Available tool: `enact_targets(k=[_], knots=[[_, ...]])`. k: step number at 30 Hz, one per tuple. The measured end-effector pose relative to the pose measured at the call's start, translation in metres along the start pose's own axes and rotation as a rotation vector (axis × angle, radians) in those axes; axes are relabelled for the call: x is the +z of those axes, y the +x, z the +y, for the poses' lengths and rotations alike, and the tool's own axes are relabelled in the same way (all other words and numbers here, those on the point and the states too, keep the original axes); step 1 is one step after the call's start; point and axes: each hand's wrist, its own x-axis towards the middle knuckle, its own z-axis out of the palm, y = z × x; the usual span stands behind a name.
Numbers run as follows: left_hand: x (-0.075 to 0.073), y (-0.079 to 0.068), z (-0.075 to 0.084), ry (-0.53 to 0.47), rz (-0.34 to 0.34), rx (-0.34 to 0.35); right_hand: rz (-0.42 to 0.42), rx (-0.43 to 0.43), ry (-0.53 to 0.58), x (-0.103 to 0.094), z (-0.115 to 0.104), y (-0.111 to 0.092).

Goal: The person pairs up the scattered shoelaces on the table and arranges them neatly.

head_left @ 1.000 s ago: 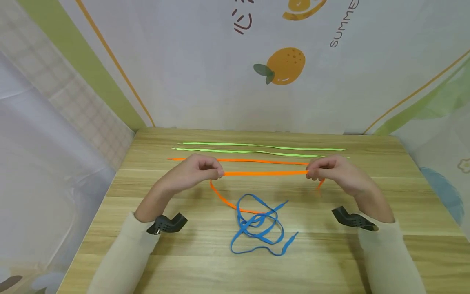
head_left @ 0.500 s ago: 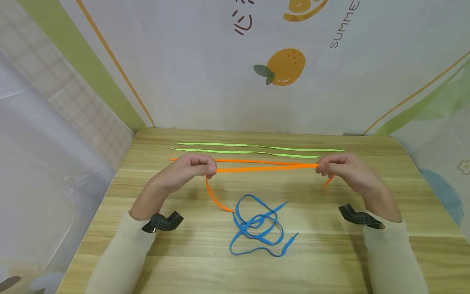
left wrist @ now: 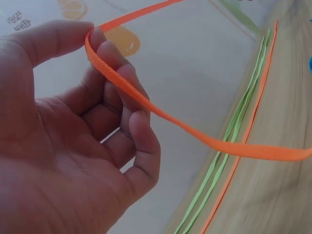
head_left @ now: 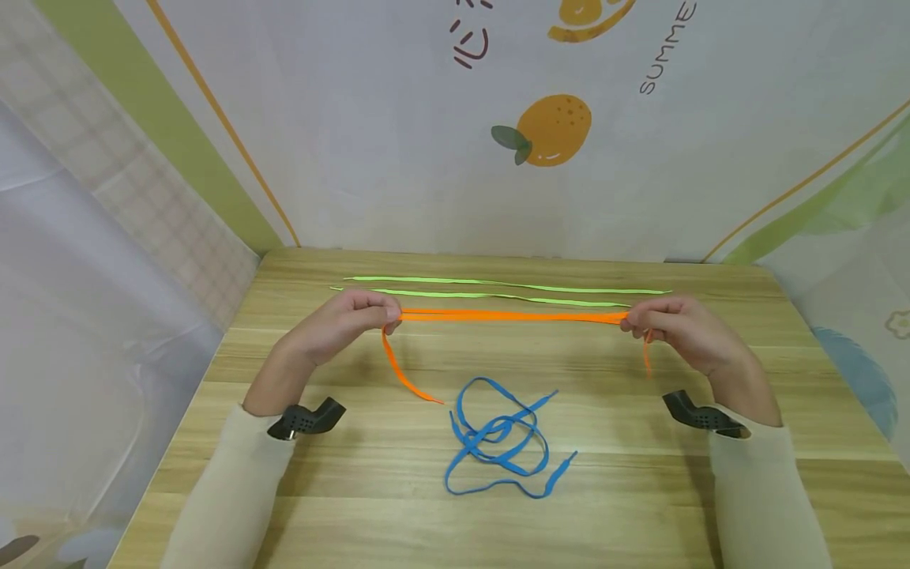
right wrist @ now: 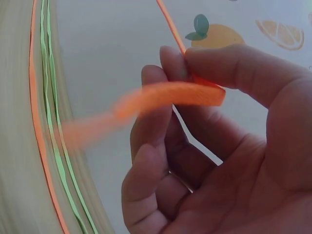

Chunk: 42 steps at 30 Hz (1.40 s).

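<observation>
Thumb and fingertips of my left hand (head_left: 344, 322) pinch an orange shoelace (left wrist: 183, 126), and my right hand (head_left: 686, 330) pinches it farther along. Between them it runs straight and taut above the table. From the left hand a long loose tail curves down; a shorter, blurred tail hangs from the right. A second orange shoelace (left wrist: 258, 95) lies straight on the table, and the held one overlaps it in the head view. Behind lie two light green shoelaces (head_left: 441, 280), side by side. Nearer the front, a blue shoelace (head_left: 501, 458) lies in loose loops.
The wooden table (head_left: 398, 521) ends at the back against a white printed curtain (head_left: 398, 158) with fruit pictures. More printed cloth (head_left: 71, 316) hangs at the left side. Dark wrist cameras (head_left: 309, 419) sit at both sleeve cuffs.
Both hands have moved apart, drawing the pinched orange shoelace longer between them, and slightly toward the back. Its left tail has slid off the blue shoelace.
</observation>
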Motion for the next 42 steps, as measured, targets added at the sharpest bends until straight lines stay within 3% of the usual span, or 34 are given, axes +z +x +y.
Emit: enact_targets(k=[17, 26, 33, 42], knots=[[-0.021, -0.005, -0.016, -0.061, 0.050, -0.012, -0.029, -0.021, 0.135, -0.016, 0.013, -0.003], [-0.026, -0.008, -0.018, -0.127, 0.071, -0.008, 0.004, 0.012, 0.159, -0.027, 0.017, -0.006], [-0.026, -0.008, -0.017, -0.113, 0.090, -0.038, 0.051, 0.051, 0.172, -0.035, 0.020, -0.009], [-0.027, -0.008, -0.018, -0.113, 0.100, -0.051, 0.108, 0.081, 0.269, -0.042, 0.024, -0.011]])
